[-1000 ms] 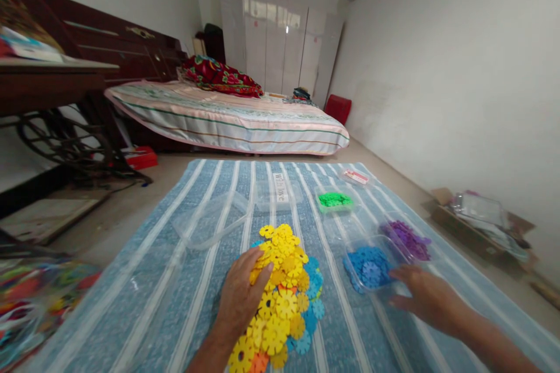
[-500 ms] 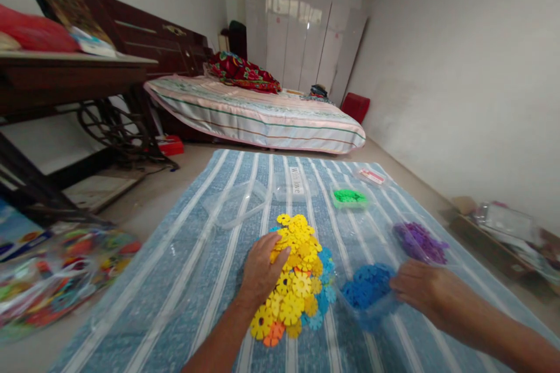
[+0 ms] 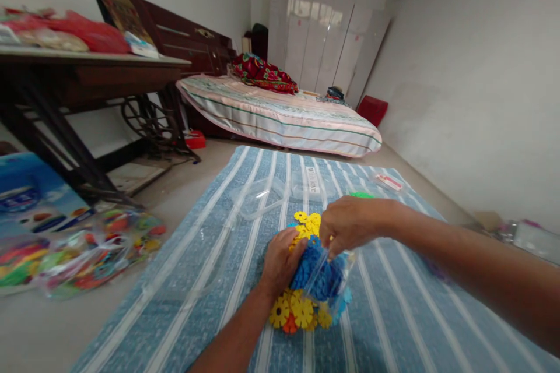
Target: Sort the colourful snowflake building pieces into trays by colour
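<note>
1. Hands first: your right hand [image 3: 350, 224] has its fingers pinched on the rim of a clear tub [image 3: 326, 280], which hangs tilted under your fingertips, mouth facing your left hand.
2. That tub is packed with blue discs [image 3: 315, 271]. They sit right below your right fingers and press up against the tips of your left ones.
3. Your left hand [image 3: 280, 262] lies palm down on the pile [image 3: 301, 309] of yellow snowflake discs, fingers together and curved, tips touching the blue discs at the tub's mouth. It's resting there, not clamped on anything.
4. Part of the pile pokes out just past your right knuckles on the far side, and the rest (yellow, one orange, a few light blue) sits under the tub on the near side of both hands.
5. Everything is on the striped mat [image 3: 385, 315].
6. Beyond your fingers, further up the mat, are empty clear tubs [image 3: 258, 201], and a bit of green [image 3: 361, 194] peeks out just behind your right wrist.
7. Well off to the left of your left hand, on the bare floor, there's a bag [image 3: 96, 250] of mixed coloured discs, with a blue box [image 3: 26, 195] behind it.
</note>
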{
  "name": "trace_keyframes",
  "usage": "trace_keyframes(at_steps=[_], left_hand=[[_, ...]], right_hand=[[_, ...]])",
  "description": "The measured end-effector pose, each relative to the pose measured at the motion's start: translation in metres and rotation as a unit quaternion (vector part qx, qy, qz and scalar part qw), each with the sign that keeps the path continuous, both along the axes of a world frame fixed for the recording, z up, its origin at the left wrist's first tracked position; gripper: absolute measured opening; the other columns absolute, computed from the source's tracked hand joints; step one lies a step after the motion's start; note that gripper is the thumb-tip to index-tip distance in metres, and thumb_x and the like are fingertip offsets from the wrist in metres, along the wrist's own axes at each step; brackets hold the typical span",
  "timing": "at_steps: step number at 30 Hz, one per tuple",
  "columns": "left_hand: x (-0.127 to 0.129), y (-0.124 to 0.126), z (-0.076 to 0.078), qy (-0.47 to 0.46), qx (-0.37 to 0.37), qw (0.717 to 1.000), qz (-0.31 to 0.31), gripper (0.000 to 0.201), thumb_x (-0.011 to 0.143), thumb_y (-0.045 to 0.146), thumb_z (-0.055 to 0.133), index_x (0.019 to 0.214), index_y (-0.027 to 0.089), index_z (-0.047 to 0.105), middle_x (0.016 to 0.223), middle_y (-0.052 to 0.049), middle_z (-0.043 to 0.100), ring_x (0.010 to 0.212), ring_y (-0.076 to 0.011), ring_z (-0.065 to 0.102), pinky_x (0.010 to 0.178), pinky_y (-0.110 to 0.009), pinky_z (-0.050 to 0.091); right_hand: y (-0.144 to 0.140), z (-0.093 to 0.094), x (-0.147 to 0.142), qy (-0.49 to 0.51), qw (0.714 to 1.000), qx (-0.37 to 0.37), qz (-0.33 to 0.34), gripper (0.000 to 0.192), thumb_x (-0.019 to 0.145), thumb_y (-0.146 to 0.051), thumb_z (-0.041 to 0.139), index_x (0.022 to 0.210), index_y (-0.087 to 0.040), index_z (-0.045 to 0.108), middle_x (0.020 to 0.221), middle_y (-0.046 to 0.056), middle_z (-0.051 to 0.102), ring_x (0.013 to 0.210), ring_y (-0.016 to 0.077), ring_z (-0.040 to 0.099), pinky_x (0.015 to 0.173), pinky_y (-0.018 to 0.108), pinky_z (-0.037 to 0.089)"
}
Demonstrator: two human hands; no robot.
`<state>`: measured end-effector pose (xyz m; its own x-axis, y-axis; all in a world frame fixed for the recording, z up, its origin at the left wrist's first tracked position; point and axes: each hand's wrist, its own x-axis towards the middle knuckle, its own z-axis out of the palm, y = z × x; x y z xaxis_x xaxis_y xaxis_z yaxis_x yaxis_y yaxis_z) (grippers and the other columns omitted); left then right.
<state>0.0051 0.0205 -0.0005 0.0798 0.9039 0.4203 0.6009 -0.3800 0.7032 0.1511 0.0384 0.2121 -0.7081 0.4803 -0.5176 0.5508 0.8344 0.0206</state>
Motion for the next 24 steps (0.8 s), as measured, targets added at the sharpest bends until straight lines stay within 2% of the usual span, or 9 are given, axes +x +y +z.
trace_keyframes(at_steps=[4,10,12,16,24], left_hand=[[-0.001,-0.002,0.004,-0.046,-0.034,0.998,-0.012,0.04,0.09,0.043,0.036,0.102,0.018,0.065,0.113,-0.008,0.065,0.112,-0.0203,0.055,0.102,-0.038,0.04],[-0.003,-0.003,0.005,-0.108,-0.065,0.992,0.009,0.047,0.09,0.046,0.032,0.112,0.017,0.062,0.122,-0.009,0.061,0.118,-0.0197,0.051,0.106,-0.038,0.036],[-0.003,-0.003,0.005,-0.106,-0.073,0.991,0.019,0.047,0.089,0.047,0.035,0.113,0.017,0.061,0.124,-0.009,0.059,0.12,-0.0206,0.05,0.107,-0.039,0.035],[-0.003,-0.003,0.004,-0.087,-0.084,0.992,0.033,0.048,0.083,0.049,0.045,0.114,0.015,0.06,0.127,-0.012,0.057,0.121,-0.0232,0.049,0.107,-0.042,0.034],[-0.002,-0.001,0.0,-0.063,-0.069,0.995,0.039,0.05,0.076,0.046,0.056,0.115,0.016,0.059,0.129,-0.012,0.054,0.122,-0.0239,0.047,0.107,-0.044,0.034]], right_hand=[[0.002,0.004,-0.001,-0.011,1.0,0.015,-0.012,0.017,0.074,-0.035,0.063,0.082,-0.025,0.073,0.076,0.0,0.072,0.069,0.0128,0.06,0.057,0.023,0.031],[0.005,0.013,0.007,-0.012,0.998,0.048,-0.023,0.017,0.074,-0.034,0.062,0.083,-0.025,0.073,0.077,0.001,0.072,0.068,0.0138,0.061,0.055,0.024,0.031],[0.005,0.016,0.012,-0.015,0.997,0.065,-0.036,0.017,0.072,-0.033,0.063,0.083,-0.024,0.073,0.077,0.002,0.072,0.069,0.0148,0.061,0.055,0.024,0.031],[0.001,0.015,0.027,-0.019,0.997,0.051,-0.059,0.017,0.07,-0.033,0.064,0.083,-0.025,0.073,0.077,0.001,0.072,0.07,0.0148,0.062,0.056,0.024,0.031],[-0.025,0.004,0.065,-0.02,0.995,0.041,-0.094,0.012,0.072,-0.03,0.062,0.077,-0.023,0.072,0.074,0.002,0.071,0.072,0.0171,0.063,0.059,0.026,0.033]])
